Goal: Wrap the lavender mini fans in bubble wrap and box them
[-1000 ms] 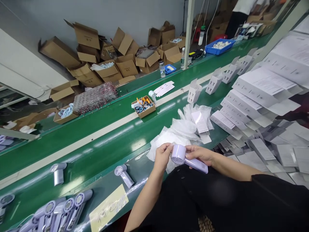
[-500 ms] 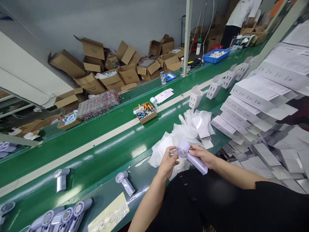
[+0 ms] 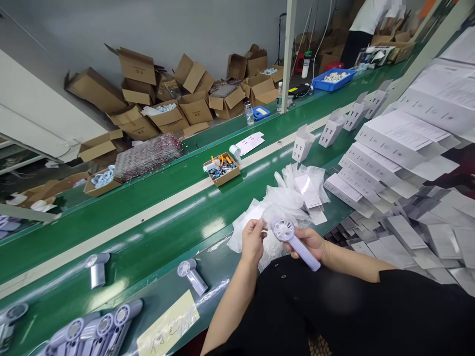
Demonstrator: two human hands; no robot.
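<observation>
A lilac handheld fan (image 3: 303,252) is in my right hand (image 3: 310,241), whose fingers wrap its handle near the head. The fan's round grille faces up toward me. Just left of the fan head, my left hand (image 3: 254,241) is pinched closed, apart from the fan. Something thin and see-through may be between its fingertips, but it blends with the clear plastic bags (image 3: 252,220) behind. Another lilac fan (image 3: 193,277) lies on the bench to the left, beside a yellow handwritten sheet (image 3: 168,326). White folded leaflets (image 3: 308,192) rest on the bags.
Several fans (image 3: 106,325) lie at lower left, one more (image 3: 97,271) on the green conveyor (image 3: 156,252). A small carton of parts (image 3: 224,173) sits mid-belt. Open white boxes (image 3: 302,143) line the belt. Stacked white boxes (image 3: 404,128) rise at right. A person (image 3: 365,24) stands far back.
The fan has turned so its grille now faces up. My left hand has come off the fan head and moved slightly left, its fingers closing into a pinch.
</observation>
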